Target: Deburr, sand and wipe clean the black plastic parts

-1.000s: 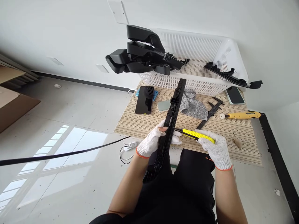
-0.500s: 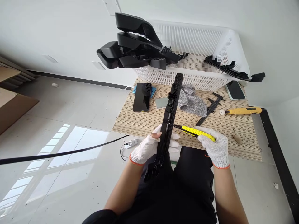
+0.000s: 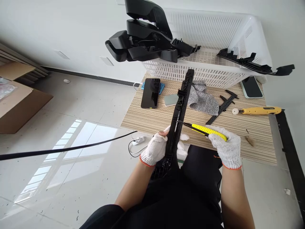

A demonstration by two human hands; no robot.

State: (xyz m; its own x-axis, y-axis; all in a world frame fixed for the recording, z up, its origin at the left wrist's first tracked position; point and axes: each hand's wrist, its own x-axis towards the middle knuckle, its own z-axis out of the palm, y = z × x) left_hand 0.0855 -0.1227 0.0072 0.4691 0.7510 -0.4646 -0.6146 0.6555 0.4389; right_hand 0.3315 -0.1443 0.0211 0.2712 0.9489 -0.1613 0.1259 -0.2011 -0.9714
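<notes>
A long black plastic strip [image 3: 180, 108] runs from my lap up over the striped wooden table [image 3: 152, 119]. My left hand [image 3: 157, 149], in a white knit glove, is wrapped round the strip's lower part. My right hand [image 3: 226, 147], also gloved, grips a yellow-handled utility knife [image 3: 207, 131]. The knife's blade tip touches the strip's right edge, just above my left hand.
A white mesh basket [image 3: 209, 68] at the table's back holds several black plastic parts [image 3: 147, 38], some sticking out past its rim. On the table lie two phones [image 3: 151, 93] [image 3: 251, 87], a grey glove [image 3: 202, 98], a black caliper [image 3: 221, 106] and a yellow tool [image 3: 259, 110]. A cardboard box [image 3: 16, 101] stands at left.
The knife blade has slid a little further up along the strip's edge. The view has shifted slightly; both hands keep their grips.
</notes>
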